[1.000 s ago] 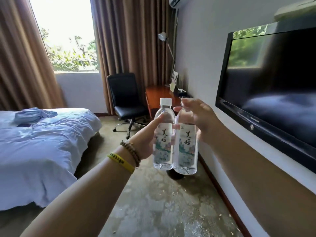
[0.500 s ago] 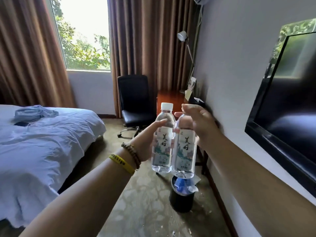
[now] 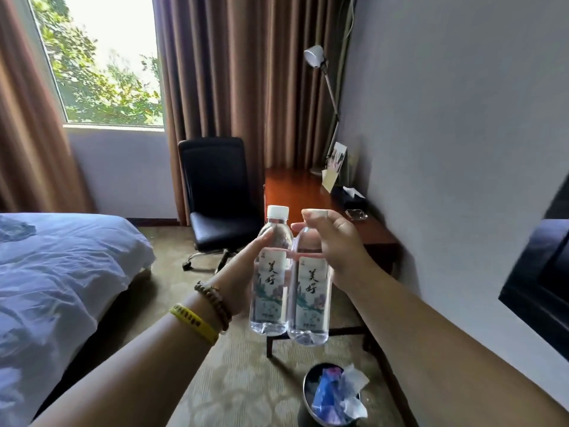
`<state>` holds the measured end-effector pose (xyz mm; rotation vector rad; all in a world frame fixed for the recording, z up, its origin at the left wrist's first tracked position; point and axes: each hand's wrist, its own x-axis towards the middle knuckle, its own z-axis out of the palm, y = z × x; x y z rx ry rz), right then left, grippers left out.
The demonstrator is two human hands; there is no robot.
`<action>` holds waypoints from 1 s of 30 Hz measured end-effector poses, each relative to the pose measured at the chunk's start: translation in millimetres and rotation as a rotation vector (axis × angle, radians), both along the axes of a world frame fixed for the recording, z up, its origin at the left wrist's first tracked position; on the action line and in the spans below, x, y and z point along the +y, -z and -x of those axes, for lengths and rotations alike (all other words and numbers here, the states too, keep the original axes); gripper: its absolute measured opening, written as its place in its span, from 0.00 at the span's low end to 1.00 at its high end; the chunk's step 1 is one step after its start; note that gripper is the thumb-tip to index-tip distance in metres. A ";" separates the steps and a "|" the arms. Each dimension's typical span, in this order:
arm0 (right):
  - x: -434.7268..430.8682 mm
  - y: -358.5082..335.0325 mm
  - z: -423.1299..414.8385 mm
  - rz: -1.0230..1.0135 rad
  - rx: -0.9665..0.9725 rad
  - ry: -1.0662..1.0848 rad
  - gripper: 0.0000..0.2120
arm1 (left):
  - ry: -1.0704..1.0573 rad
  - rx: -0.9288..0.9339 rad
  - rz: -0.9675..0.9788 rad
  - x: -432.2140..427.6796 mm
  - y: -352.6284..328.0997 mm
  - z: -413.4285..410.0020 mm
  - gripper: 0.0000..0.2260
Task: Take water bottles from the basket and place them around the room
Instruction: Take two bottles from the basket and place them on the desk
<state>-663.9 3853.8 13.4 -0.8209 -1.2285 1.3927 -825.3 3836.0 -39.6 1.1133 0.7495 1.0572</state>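
— Above the carpet, between bed (image 3: 61,272) and counter (image 3: 295,192): what do the hands carry?
— Two clear water bottles, upright, side by side, sides touching. The left hand (image 3: 241,272) grips the left bottle (image 3: 271,272) at its shoulder, with the thumb across the front and the fingers wrapped behind, dimly visible through the plastic. Its white cap is exposed.
— And the other?
— The right hand (image 3: 335,251) holds the right bottle (image 3: 311,288) by its top, thumb and forefinger curled round the neck. The cap is hidden under the fingers. Both printed labels face the camera.
— Position relative to furniture?
— Held in the air at the near end of the wooden counter, which runs along the right wall. A black office chair (image 3: 215,186) stands just left of it, before the brown curtain (image 3: 231,72). A desk lamp (image 3: 314,57) and a tissue box (image 3: 351,195) sit on the counter's far part. On the floor below the bottles is a waste bin (image 3: 306,386) holding crumpled blue and white litter.
— Left wrist?
— Yellow band (image 3: 194,323), with a bead bracelet (image 3: 215,300) beside it.
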 end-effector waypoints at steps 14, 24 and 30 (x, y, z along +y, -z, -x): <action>227.9 0.0 94.6 0.004 -0.025 0.242 0.07 | 0.195 0.136 -0.022 247.0 -18.4 99.9 0.25; 389.9 42.9 53.9 0.038 -0.049 0.360 0.05 | 0.126 0.266 0.084 428.9 12.9 64.7 0.32; 498.4 60.8 -1.9 0.067 -0.135 0.527 0.05 | 0.210 0.359 0.154 558.7 21.4 2.6 0.28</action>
